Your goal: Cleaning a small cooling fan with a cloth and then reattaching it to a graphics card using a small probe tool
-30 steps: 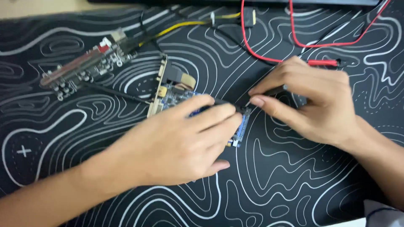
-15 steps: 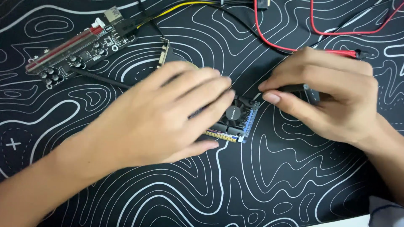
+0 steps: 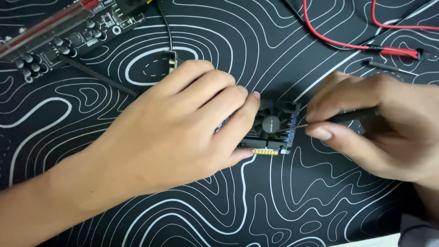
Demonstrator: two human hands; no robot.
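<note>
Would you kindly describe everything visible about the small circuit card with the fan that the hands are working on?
The small circuit card lies flat on the black mat with white contour lines. A black round fan in a dark heatsink covers its top; a blue board edge and a row of gold contacts show along its near side. The left hand covers its left part, fingers pressing on it. The right hand holds a thin dark screwdriver whose tip meets the card's right edge.

left hand [image 3: 183, 132] hiding most of the small fan card [image 3: 274, 126], long circuit board [image 3: 68, 32] cut off at top edge, red wires [image 3: 347, 43] leaving frame
</note>
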